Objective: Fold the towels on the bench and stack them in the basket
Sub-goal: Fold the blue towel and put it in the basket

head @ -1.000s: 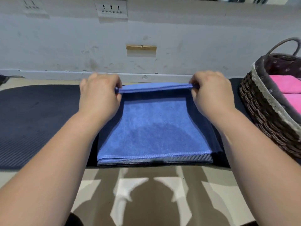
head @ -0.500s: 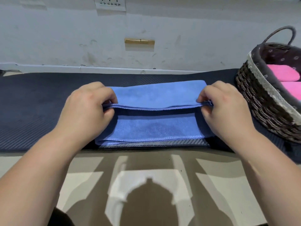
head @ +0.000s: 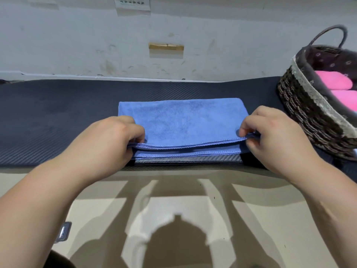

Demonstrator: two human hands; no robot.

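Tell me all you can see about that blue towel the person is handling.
The blue towel looks like soft, fuzzy microfibre with stitched hems. It is folded over on itself into a wide rectangle, with layered edges showing along its near side. It lies flat on the dark ribbed mat, near the mat's front edge. The left hand pinches the top layer's near left corner, and the right hand pinches its near right corner, holding that edge slightly raised.
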